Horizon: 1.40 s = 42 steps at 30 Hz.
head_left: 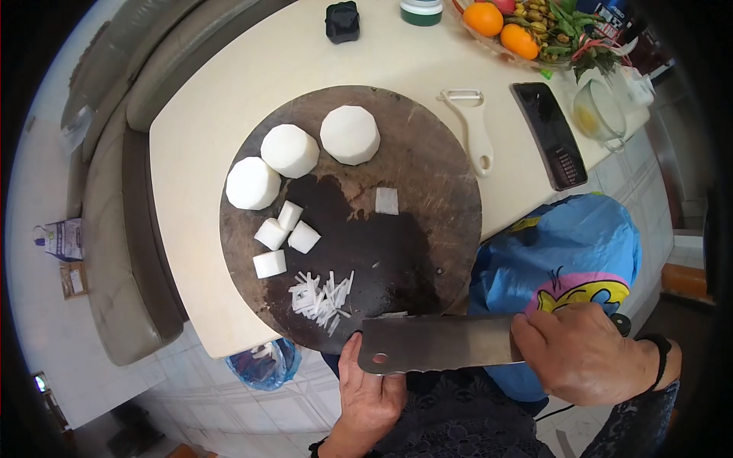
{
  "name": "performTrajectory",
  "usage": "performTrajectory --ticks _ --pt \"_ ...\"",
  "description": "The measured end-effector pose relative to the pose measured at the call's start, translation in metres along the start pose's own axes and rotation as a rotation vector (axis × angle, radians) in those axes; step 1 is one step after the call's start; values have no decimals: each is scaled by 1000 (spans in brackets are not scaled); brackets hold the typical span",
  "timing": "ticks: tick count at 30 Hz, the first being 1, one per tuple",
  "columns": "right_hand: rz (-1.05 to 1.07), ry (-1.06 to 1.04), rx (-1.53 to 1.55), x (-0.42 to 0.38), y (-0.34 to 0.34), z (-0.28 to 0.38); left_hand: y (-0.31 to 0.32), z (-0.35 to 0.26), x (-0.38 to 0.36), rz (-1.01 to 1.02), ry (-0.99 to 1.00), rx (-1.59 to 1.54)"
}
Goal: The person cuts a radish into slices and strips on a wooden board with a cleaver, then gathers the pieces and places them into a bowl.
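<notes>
One broad grey steel cleaver (443, 343) in clenched right hand (573, 355), ending close to left hand (370, 401), cannot tell its hold; just beyond left hand, thin white shreds (319, 299) on round brown wooden board (427, 145).

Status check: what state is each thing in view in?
Cleaver: gripped in the right hand
Left hand: by the cleaver's front end, contact unclear
Large rounds: three, peeled
Small chunks: four, cut
Strips: thin, heaped
Square piece: set apart
Chopping board: partly wet
Peeler: lying unheld
Phone: lying flat
Fruit bowl: filled
Glass cup: contents unclear
Translucent blue bag: open
</notes>
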State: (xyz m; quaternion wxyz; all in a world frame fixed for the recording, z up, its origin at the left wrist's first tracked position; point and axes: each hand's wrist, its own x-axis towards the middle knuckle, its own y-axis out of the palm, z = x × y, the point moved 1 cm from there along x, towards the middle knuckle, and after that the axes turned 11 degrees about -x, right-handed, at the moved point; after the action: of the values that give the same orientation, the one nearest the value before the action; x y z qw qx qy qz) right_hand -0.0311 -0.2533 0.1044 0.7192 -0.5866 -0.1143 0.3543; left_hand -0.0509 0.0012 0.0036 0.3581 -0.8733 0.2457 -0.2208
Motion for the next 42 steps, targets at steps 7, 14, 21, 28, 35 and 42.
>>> performTrajectory --ticks 7,14,21,28,35,42 --pt "80 9 -139 10 5 7 0 -6 -3 12 -37 47" --pt "-4 25 23 -2 1 3 0 -3 4 -15 6 19" --pt "100 3 22 9 -2 4 2 -1 -5 13 24 20" --pt "0 30 45 -1 4 4 1 -2 -9 27 0 30" --pt "40 41 10 -4 -1 6 1 -1 -5 -23 36 18" --pt "42 45 -91 2 11 14 2 -4 -6 12 -7 65"
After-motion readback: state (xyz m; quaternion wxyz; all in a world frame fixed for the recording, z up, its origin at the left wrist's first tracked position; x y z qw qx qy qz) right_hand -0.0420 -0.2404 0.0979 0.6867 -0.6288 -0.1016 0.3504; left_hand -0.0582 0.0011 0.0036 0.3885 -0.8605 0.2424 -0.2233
